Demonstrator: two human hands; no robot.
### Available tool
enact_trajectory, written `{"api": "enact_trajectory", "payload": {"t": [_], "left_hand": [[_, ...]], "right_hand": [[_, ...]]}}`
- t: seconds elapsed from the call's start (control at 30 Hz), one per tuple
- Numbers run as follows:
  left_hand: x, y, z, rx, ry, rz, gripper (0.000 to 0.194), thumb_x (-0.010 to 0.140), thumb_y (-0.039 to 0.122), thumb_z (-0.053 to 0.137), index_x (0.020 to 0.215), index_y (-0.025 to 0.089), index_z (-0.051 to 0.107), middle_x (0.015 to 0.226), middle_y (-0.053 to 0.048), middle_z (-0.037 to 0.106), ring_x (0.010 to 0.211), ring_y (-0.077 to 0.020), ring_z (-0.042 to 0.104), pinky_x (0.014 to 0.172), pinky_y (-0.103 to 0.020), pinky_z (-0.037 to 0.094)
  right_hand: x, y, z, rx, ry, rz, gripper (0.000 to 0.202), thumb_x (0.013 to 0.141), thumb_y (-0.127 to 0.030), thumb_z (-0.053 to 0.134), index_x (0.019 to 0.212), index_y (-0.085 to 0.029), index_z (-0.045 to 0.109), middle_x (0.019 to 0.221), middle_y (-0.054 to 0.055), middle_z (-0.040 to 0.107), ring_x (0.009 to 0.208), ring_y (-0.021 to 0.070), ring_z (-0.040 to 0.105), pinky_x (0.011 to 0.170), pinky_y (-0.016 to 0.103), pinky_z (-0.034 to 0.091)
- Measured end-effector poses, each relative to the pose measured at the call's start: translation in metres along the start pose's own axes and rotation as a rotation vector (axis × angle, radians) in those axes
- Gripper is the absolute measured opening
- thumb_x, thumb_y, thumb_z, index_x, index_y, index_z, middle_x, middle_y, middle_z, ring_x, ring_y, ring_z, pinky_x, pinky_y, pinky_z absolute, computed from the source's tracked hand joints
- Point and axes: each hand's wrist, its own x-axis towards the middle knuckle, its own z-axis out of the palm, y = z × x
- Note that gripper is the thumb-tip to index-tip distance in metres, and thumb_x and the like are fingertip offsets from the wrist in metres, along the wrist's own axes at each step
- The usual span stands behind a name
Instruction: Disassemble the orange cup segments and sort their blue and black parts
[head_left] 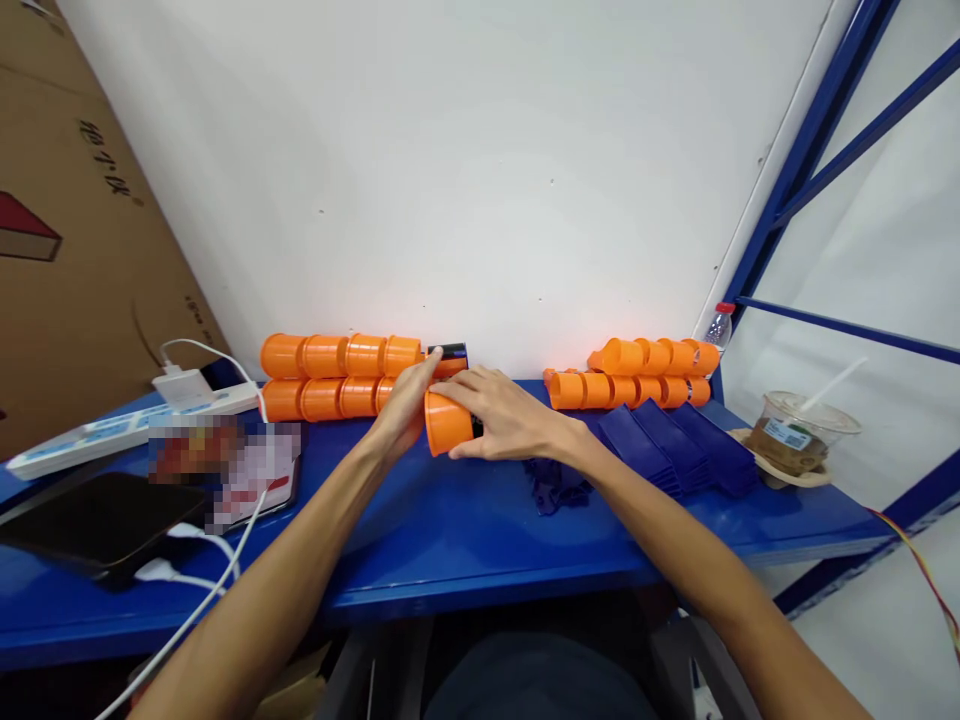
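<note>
My right hand (504, 408) is wrapped over an orange cup (448, 424) with a dark band near its right end, tilted on its side above the table. My left hand (407, 402) lies just left of that cup, its visible fingers stretched forward against the right end of a double row of orange cups (325, 357). One fingertip reaches a cup with a black wrap (450, 352) at the end of the upper row. The left hand's other fingers are partly hidden. Dark blue crumpled pieces (555, 486) lie beside my right wrist.
Another double row of orange cups (628, 390) lies by the wall at right. Stacked dark blue sheets (675, 452), a drink cup with straw (799, 430) and a bottle (720, 326) are nearby. A power strip (112, 436), black phone (101, 515) and white cables occupy the left.
</note>
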Motion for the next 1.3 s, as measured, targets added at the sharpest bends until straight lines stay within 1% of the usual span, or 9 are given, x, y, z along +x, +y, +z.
{"api": "enact_trajectory", "payload": {"t": [0.07, 0.17, 0.27, 0.37, 0.57, 0.8, 1.1, 1.17, 1.3], "left_hand": [[-0.001, 0.002, 0.000, -0.007, -0.010, -0.046, 0.038, 0.088, 0.051, 0.075, 0.089, 0.013, 0.070, 0.078, -0.009, 0.074, 0.063, -0.0182, 0.070, 0.059, -0.028, 0.058], [0.000, 0.003, -0.001, -0.050, 0.028, -0.065, 0.041, 0.092, 0.055, 0.067, 0.092, 0.014, 0.069, 0.077, -0.010, 0.073, 0.061, -0.0194, 0.070, 0.059, -0.031, 0.059], [0.002, 0.004, -0.002, -0.091, 0.075, -0.067, 0.040, 0.093, 0.055, 0.067, 0.097, 0.015, 0.066, 0.077, -0.008, 0.072, 0.064, -0.0202, 0.072, 0.061, -0.033, 0.061], [0.001, 0.005, -0.002, -0.082, 0.084, -0.063, 0.040, 0.093, 0.057, 0.067, 0.096, 0.017, 0.063, 0.074, -0.006, 0.069, 0.066, -0.0200, 0.072, 0.061, -0.032, 0.061], [-0.001, 0.006, -0.002, -0.053, 0.069, 0.000, 0.039, 0.089, 0.056, 0.074, 0.093, 0.020, 0.059, 0.069, -0.001, 0.063, 0.064, -0.0178, 0.070, 0.061, -0.030, 0.061], [0.000, 0.006, -0.001, -0.044, 0.090, 0.012, 0.037, 0.090, 0.055, 0.072, 0.092, 0.020, 0.060, 0.066, -0.001, 0.061, 0.063, -0.0186, 0.069, 0.060, -0.030, 0.060], [-0.002, 0.007, 0.002, -0.026, 0.070, 0.009, 0.038, 0.088, 0.056, 0.074, 0.086, 0.020, 0.060, 0.062, 0.000, 0.058, 0.061, -0.0187, 0.068, 0.060, -0.031, 0.060], [-0.002, 0.007, 0.003, -0.034, 0.059, -0.013, 0.038, 0.088, 0.055, 0.073, 0.086, 0.019, 0.060, 0.061, 0.000, 0.058, 0.062, -0.0197, 0.069, 0.060, -0.031, 0.061], [-0.002, 0.005, 0.007, -0.040, 0.043, -0.118, 0.032, 0.091, 0.048, 0.071, 0.090, 0.018, 0.061, 0.062, -0.001, 0.061, 0.059, -0.0199, 0.068, 0.059, -0.033, 0.061]], "right_hand": [[-0.004, 0.010, -0.006, 0.086, 0.112, 0.077, 0.035, 0.094, -0.034, 0.067, 0.128, -0.025, 0.067, 0.133, 0.008, 0.070, 0.121, 0.0252, 0.063, 0.105, 0.041, 0.049], [-0.017, 0.037, -0.021, -0.022, 0.204, 0.458, 0.025, 0.100, -0.025, 0.050, 0.103, -0.017, 0.073, 0.107, 0.009, 0.077, 0.097, 0.0224, 0.069, 0.087, 0.035, 0.051], [-0.033, 0.065, -0.030, -0.119, -0.126, 0.750, 0.017, 0.089, -0.016, 0.058, 0.081, -0.015, 0.073, 0.084, 0.010, 0.076, 0.080, 0.0219, 0.069, 0.073, 0.032, 0.049], [-0.041, 0.082, -0.024, 0.129, -0.529, 0.833, 0.010, 0.081, -0.013, 0.065, 0.073, -0.015, 0.071, 0.075, 0.008, 0.076, 0.072, 0.0185, 0.069, 0.065, 0.027, 0.047], [-0.039, 0.095, 0.004, 0.383, -0.671, 0.873, 0.015, 0.078, -0.012, 0.058, 0.069, -0.014, 0.071, 0.068, 0.006, 0.075, 0.065, 0.0150, 0.066, 0.057, 0.024, 0.041], [-0.036, 0.098, 0.013, 0.387, -0.612, 0.903, 0.020, 0.079, -0.012, 0.055, 0.066, -0.015, 0.070, 0.069, 0.005, 0.076, 0.059, 0.0125, 0.060, 0.049, 0.024, 0.030], [-0.037, 0.094, 0.003, 0.289, -0.572, 0.905, 0.023, 0.082, -0.009, 0.054, 0.068, -0.015, 0.071, 0.071, 0.008, 0.076, 0.066, 0.0157, 0.067, 0.059, 0.025, 0.043], [-0.037, 0.089, -0.005, 0.100, -0.434, 0.930, 0.020, 0.082, -0.009, 0.056, 0.074, -0.014, 0.073, 0.081, 0.012, 0.079, 0.077, 0.0205, 0.071, 0.067, 0.027, 0.048], [-0.032, 0.071, -0.010, -0.101, 0.149, 0.775, 0.022, 0.091, -0.015, 0.053, 0.098, -0.018, 0.074, 0.098, 0.010, 0.079, 0.091, 0.0227, 0.072, 0.077, 0.030, 0.049]]}}
